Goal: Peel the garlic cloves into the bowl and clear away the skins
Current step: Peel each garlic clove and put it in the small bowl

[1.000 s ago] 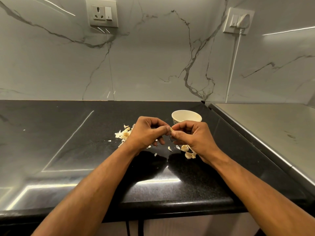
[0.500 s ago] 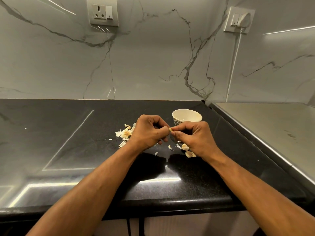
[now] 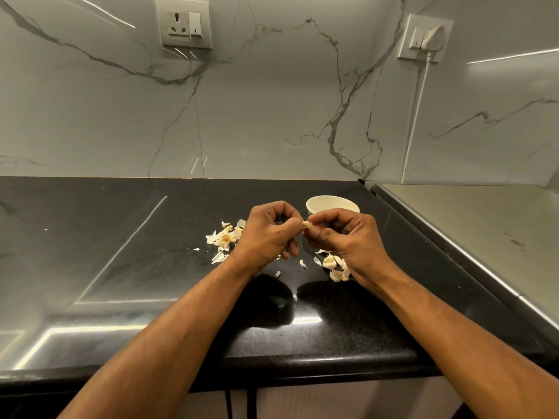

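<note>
Right now both hands meet over the black counter (image 3: 127, 255), each pinching the same garlic clove (image 3: 308, 224) between thumb and fingertips. The left hand (image 3: 267, 234) grips one end while the right hand (image 3: 344, 237) works the other, likely so the skin can be pulled off against a steady hold. They hover just in front of the bowl (image 3: 331, 204), which sits on the far side of the right hand, probably so that a clean clove can drop in with a short reach. Loose skins (image 3: 225, 237) lie in a heap to the left of the hands, and more cloves (image 3: 335, 267) lie under the right wrist, near at hand. Compared with a second ago, the hands have drawn slightly apart, and more of the pale clove shows between the fingertips; the bowl and the heaps have not shifted.
</note>
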A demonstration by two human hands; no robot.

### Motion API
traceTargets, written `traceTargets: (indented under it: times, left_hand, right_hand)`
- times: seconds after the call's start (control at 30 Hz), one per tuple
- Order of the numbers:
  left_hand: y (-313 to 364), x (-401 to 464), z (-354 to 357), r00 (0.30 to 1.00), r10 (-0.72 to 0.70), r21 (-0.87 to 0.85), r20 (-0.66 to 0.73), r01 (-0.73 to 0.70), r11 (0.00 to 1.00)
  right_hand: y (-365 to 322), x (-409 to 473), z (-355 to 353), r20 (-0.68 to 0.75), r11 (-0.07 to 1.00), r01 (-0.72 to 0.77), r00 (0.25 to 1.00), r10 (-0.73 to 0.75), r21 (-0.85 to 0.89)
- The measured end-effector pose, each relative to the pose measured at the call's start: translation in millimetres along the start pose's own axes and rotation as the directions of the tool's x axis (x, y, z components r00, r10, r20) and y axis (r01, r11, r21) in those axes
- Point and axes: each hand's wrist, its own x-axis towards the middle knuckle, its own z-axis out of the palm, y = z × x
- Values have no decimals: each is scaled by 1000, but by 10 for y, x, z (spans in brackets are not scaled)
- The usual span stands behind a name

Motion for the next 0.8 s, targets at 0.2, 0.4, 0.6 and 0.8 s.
traceTargets:
  times: [0.2,0.4,0.6,0.8]
  left_hand:
    - [-34,24,-110,992,-33,-43,-121,28,999]
    - [-120,89,-164,996,13,421,-90,26,907]
    - [-199,160,-377,990,-39,750,-133,126,649]
    - [-122,103,-207,997,42,394,-70,-11,919]
  right_hand:
    - [9,35,-48,-38,977,-72,996,81,199]
    - [17,34,-54,-39,978,-109,992,118,180]
    - [28,30,-53,-54,985,-120,990,128,126]
    - [32,29,-32,-58,991,-114,991,118,70]
